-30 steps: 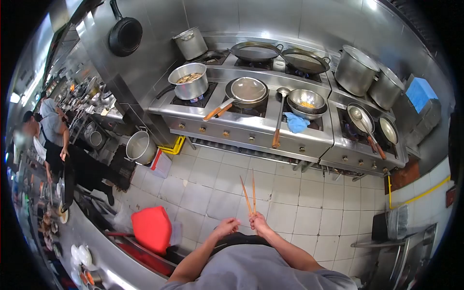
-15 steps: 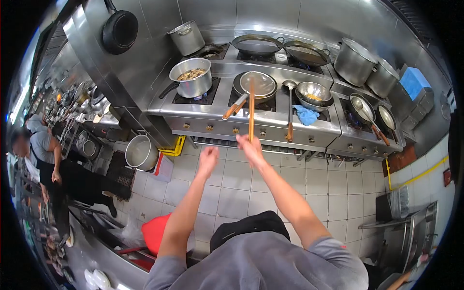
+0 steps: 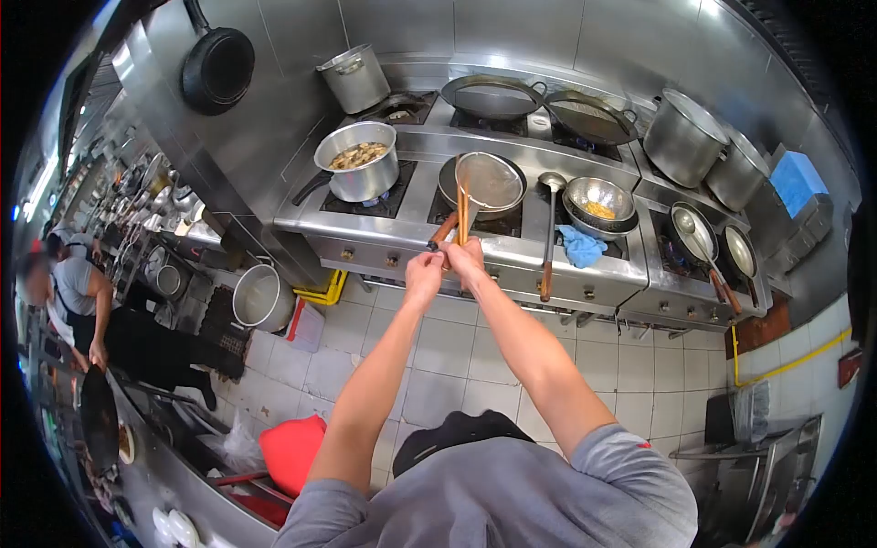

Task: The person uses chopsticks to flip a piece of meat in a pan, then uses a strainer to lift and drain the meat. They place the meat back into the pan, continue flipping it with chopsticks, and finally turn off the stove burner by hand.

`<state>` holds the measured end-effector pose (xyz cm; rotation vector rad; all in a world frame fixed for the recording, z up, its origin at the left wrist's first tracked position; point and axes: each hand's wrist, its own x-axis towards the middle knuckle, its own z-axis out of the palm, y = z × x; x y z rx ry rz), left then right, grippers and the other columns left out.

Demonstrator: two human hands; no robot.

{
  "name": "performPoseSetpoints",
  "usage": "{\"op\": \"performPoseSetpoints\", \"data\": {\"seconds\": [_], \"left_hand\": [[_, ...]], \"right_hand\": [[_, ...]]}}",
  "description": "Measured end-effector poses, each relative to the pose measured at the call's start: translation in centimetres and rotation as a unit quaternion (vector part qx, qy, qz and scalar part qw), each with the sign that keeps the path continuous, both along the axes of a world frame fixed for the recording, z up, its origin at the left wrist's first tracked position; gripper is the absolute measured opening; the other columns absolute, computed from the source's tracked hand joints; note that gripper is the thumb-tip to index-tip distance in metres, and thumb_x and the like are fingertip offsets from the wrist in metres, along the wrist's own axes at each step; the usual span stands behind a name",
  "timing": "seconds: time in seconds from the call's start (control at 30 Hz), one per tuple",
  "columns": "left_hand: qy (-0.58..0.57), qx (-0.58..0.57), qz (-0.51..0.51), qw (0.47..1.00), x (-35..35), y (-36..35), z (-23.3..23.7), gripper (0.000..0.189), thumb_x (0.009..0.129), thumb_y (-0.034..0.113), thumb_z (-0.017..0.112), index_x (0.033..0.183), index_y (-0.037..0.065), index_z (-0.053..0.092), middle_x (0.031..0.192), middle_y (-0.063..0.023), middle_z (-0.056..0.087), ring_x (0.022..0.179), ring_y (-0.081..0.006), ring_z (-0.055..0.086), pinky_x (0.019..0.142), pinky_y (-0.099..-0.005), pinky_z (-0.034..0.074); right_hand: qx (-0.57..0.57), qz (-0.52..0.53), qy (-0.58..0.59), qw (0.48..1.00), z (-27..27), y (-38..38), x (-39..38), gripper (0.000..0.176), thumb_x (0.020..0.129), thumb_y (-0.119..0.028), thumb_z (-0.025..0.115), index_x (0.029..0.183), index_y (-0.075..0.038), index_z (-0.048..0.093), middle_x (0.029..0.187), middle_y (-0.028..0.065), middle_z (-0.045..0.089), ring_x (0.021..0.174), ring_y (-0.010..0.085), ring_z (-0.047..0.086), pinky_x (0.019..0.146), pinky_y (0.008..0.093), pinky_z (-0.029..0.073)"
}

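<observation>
My right hand [image 3: 464, 260] is closed around a pair of long wooden chopsticks [image 3: 463, 215]. Their tips point away from me, over a round mesh strainer [image 3: 493, 178] that rests on a dark pan [image 3: 448, 187] on the stove. The strainer's wooden handle [image 3: 445, 228] sticks out over the front edge, just beyond my hands. Right beside my right hand is my left hand [image 3: 425, 276], its fingers curled together below the handle's end. What the left fingers hold, if anything, is hidden.
A pot of sliced food [image 3: 358, 157] sits over a lit burner. Rightward are a ladle [image 3: 550, 228], a metal strainer bowl [image 3: 598, 196], a blue cloth [image 3: 582, 245] and pans [image 3: 694, 233]. A large pot [image 3: 262, 297] stands left; a person [image 3: 87, 292] works at far left.
My left hand has moved right and up to meet my right hand. The chopsticks have tilted slightly leftward. At far left, the person now holds a dark pan.
</observation>
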<state>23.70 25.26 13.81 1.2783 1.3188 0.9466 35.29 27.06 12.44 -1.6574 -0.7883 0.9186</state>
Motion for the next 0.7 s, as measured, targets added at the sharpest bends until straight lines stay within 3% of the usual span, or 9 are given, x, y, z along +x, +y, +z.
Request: {"op": "performPoseSetpoints", "data": {"seconds": [0.07, 0.17, 0.23, 0.3, 0.33, 0.37, 0.43, 0.5, 0.7], "left_hand": [[0.103, 0.13, 0.072, 0.983, 0.8, 1.2, -2.4, 0.036, 0.08, 0.027, 0.061, 0.098, -0.004, 0.056, 0.083, -0.0163, 0.061, 0.08, -0.0258, 0.06, 0.074, -0.0362, 0.046], [0.149, 0.08, 0.09, 0.982, 1.8, 3.2, -2.7, 0.04, 0.08, 0.03, 0.06, 0.101, -0.003, 0.053, 0.083, -0.0154, 0.061, 0.081, -0.0291, 0.059, 0.076, -0.0369, 0.046], [0.156, 0.038, 0.061, 0.985, 2.2, 6.0, -4.2, 0.037, 0.083, 0.032, 0.059, 0.101, 0.0, 0.053, 0.084, -0.0128, 0.061, 0.076, -0.0234, 0.06, 0.07, -0.0347, 0.047], [-0.094, -0.275, -0.102, 0.951, 2.6, 7.9, -2.8, 0.034, 0.086, 0.036, 0.056, 0.097, 0.004, 0.054, 0.085, -0.0102, 0.061, 0.067, -0.0162, 0.058, 0.057, -0.0294, 0.046], [-0.135, -0.298, -0.122, 0.937, 3.4, 8.6, -2.5, 0.031, 0.088, 0.038, 0.054, 0.087, 0.007, 0.053, 0.074, -0.0051, 0.059, 0.053, -0.0088, 0.051, 0.042, -0.0222, 0.037], [-0.134, -0.298, -0.128, 0.937, 4.0, 9.2, -3.3, 0.031, 0.088, 0.038, 0.054, 0.087, 0.007, 0.053, 0.074, -0.0051, 0.059, 0.053, -0.0088, 0.051, 0.042, -0.0222, 0.037], [-0.194, -0.29, -0.205, 0.914, 4.8, 10.6, -6.4, 0.033, 0.088, 0.04, 0.053, 0.077, 0.009, 0.05, 0.061, 0.0002, 0.051, 0.042, -0.0074, 0.041, 0.034, -0.022, 0.028], [-0.131, -0.248, -0.093, 0.955, 6.9, 5.3, -3.3, 0.038, 0.088, 0.04, 0.053, 0.065, 0.01, 0.046, 0.047, 0.0052, 0.037, 0.033, -0.0063, 0.029, 0.03, -0.0243, 0.018], [-0.153, -0.21, -0.092, 0.961, 7.9, 4.8, -4.1, 0.041, 0.087, 0.045, 0.053, 0.066, 0.01, 0.048, 0.047, 0.0049, 0.037, 0.033, -0.0062, 0.029, 0.03, -0.0224, 0.017]], "right_hand": [[0.043, -0.008, -0.032, 0.999, -3.5, 0.0, 2.0, 0.023, 0.075, -0.019, 0.065, 0.086, -0.002, 0.054, 0.063, 0.0061, 0.056, 0.051, 0.0159, 0.051, 0.045, 0.0334, 0.04], [0.072, 0.005, -0.072, 0.995, -2.1, -3.9, 4.4, 0.018, 0.077, -0.015, 0.064, 0.085, -0.004, 0.052, 0.061, 0.0029, 0.052, 0.049, 0.0132, 0.049, 0.043, 0.0307, 0.038], [0.054, 0.023, -0.079, 0.995, -1.9, -5.9, 5.9, 0.017, 0.078, -0.013, 0.064, 0.085, -0.005, 0.051, 0.061, 0.0013, 0.05, 0.048, 0.0117, 0.048, 0.042, 0.0288, 0.037], [0.059, 0.047, -0.006, 0.997, -2.8, -6.1, 7.4, 0.015, 0.081, -0.012, 0.063, 0.088, -0.005, 0.052, 0.061, -0.0005, 0.049, 0.049, 0.0089, 0.046, 0.042, 0.0265, 0.036], [0.07, 0.031, -0.036, 0.996, -3.0, -6.2, 7.9, 0.017, 0.082, -0.011, 0.061, 0.095, -0.004, 0.053, 0.061, -0.0014, 0.049, 0.05, 0.0077, 0.045, 0.043, 0.0253, 0.036], [0.071, 0.025, -0.036, 0.997, -3.0, -6.1, 8.7, 0.017, 0.082, -0.011, 0.061, 0.095, -0.004, 0.053, 0.061, -0.0014, 0.049, 0.05, 0.0077, 0.045, 0.043, 0.0253, 0.036], [0.0, 0.056, -0.05, 0.997, 0.2, -7.3, 9.3, 0.029, 0.077, -0.019, 0.065, 0.1, -0.003, 0.055, 0.074, 0.0075, 0.06, 0.069, 0.0186, 0.057, 0.064, 0.0341, 0.045], [-0.007, 0.051, -0.037, 0.998, 1.0, -7.6, 9.7, 0.029, 0.077, -0.018, 0.065, 0.099, -0.002, 0.055, 0.067, 0.0058, 0.057, 0.064, 0.017, 0.055, 0.06, 0.0332, 0.045], [0.045, 0.05, -0.008, 0.998, 3.3, -7.4, 9.0, 0.02, 0.08, -0.012, 0.061, 0.095, -0.002, 0.055, 0.065, 0.0016, 0.055, 0.054, 0.0098, 0.05, 0.046, 0.0274, 0.039]]}}
